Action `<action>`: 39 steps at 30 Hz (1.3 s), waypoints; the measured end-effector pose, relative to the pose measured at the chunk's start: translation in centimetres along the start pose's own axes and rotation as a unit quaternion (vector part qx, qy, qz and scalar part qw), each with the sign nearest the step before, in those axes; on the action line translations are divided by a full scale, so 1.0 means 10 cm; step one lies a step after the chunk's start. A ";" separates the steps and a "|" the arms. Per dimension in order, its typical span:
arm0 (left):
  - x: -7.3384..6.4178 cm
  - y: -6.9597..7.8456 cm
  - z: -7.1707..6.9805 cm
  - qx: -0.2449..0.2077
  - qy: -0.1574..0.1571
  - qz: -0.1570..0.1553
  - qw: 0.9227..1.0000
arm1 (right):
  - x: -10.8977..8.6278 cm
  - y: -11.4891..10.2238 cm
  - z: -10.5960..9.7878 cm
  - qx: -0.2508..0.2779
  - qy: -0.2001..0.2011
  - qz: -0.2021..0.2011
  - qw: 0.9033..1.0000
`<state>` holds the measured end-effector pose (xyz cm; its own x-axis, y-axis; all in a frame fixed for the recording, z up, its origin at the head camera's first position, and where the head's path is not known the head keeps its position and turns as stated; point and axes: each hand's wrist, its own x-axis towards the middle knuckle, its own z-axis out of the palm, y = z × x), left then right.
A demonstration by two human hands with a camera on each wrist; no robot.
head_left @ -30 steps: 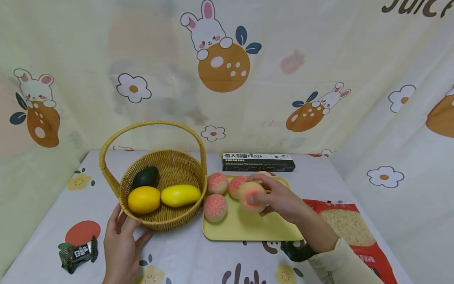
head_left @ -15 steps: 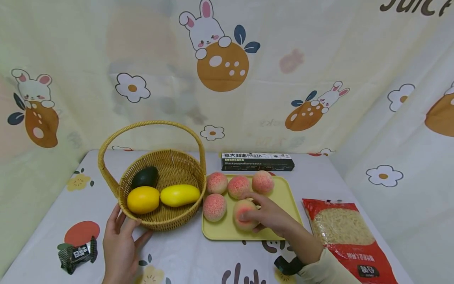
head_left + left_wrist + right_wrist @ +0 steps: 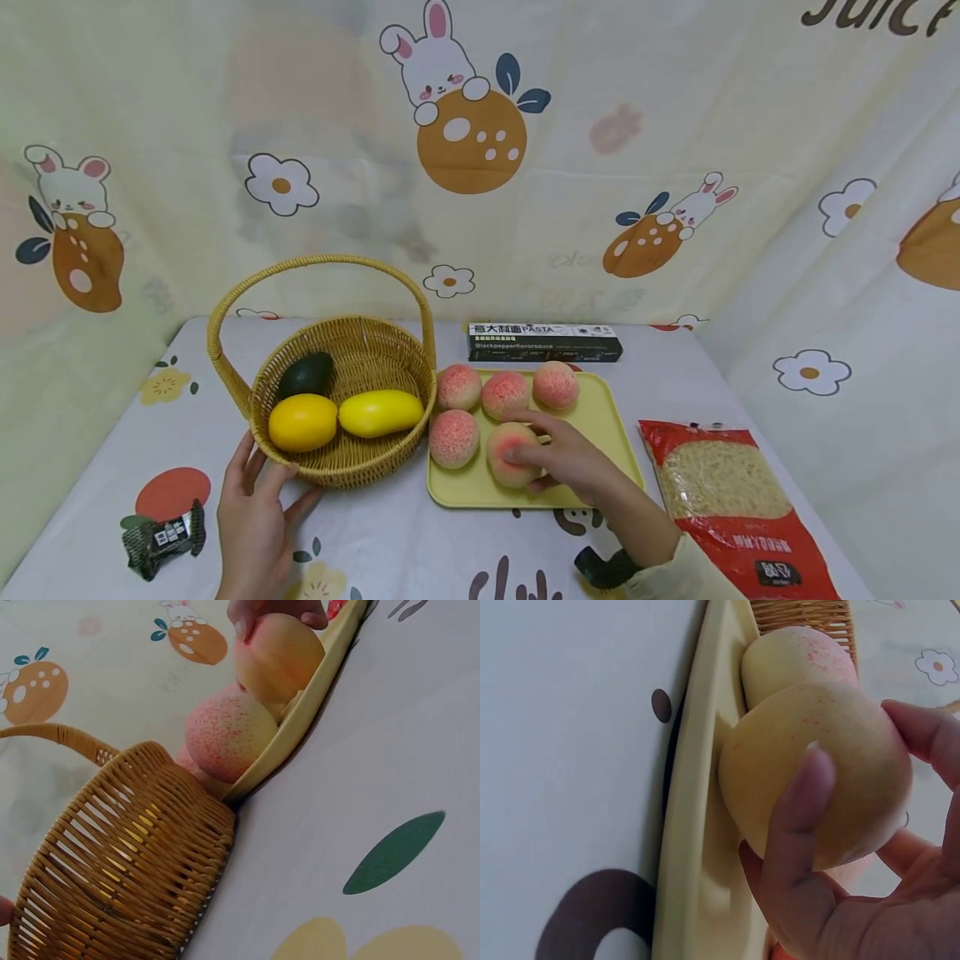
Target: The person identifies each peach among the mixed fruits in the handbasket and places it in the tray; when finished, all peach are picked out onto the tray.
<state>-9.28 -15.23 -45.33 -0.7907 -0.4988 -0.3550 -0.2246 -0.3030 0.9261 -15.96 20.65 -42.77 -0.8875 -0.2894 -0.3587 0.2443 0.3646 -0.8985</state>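
Observation:
My right hand (image 3: 566, 454) grips a peach (image 3: 508, 458) between thumb and fingers, low over the front of the yellow tray (image 3: 600, 442). In the right wrist view the thumb lies across the pale side of this peach (image 3: 780, 765). Several other pink peaches sit on the tray, one (image 3: 454, 438) just left of the held one. My left hand (image 3: 255, 525) rests against the front left of the wicker basket (image 3: 360, 475), its fingers extended along the side. Inside the basket lie a dark green avocado (image 3: 306, 375), a yellow lemon (image 3: 303, 422) and a yellow mango (image 3: 381, 413).
A black pasta box (image 3: 545, 342) stands behind the tray. To the right lies a red bag of pasta (image 3: 727, 492). A small dark wrapped snack (image 3: 163, 539) is at the front left. The basket's tall handle (image 3: 322, 261) arches above it, and its right side adjoins the tray.
My right hand has carried the peach left and down to the tray's front, uncovering the back right peach. My left hand stays at the basket.

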 end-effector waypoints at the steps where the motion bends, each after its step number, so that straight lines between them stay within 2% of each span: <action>1: 0.00 0.00 0.00 0.001 0.000 0.000 1.000 | -0.01 0.00 0.00 0.000 0.007 0.002 1.000; 5: 0.00 0.00 -0.02 0.003 0.003 0.003 1.000 | -0.03 -0.01 -0.02 0.001 0.030 0.007 1.000; 12: -0.01 0.00 -0.04 -0.001 0.005 0.005 1.000 | -0.05 0.00 -0.05 -0.009 0.033 0.005 0.999; 20: -0.02 0.00 -0.02 -0.002 0.006 0.006 1.000 | -0.26 -0.02 -0.10 0.012 0.064 -0.002 0.998; 31: 0.00 -0.01 0.01 0.002 0.000 0.001 1.000 | -0.57 0.04 -0.12 0.094 0.094 -0.004 0.991; 35: 0.00 -0.01 0.03 0.003 0.000 0.003 1.000 | -0.64 0.10 -0.11 0.129 0.108 -0.011 0.986; 39: -0.01 0.01 0.04 0.008 -0.001 0.012 1.000 | -0.68 0.11 -0.07 0.172 0.133 -0.011 0.976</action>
<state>-9.48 -14.88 -45.12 -0.7976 -0.5038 -0.3317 -0.2143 -0.2773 0.9366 -9.86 23.64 -41.16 -0.9530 -0.0381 -0.3006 0.2996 0.0296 -0.9536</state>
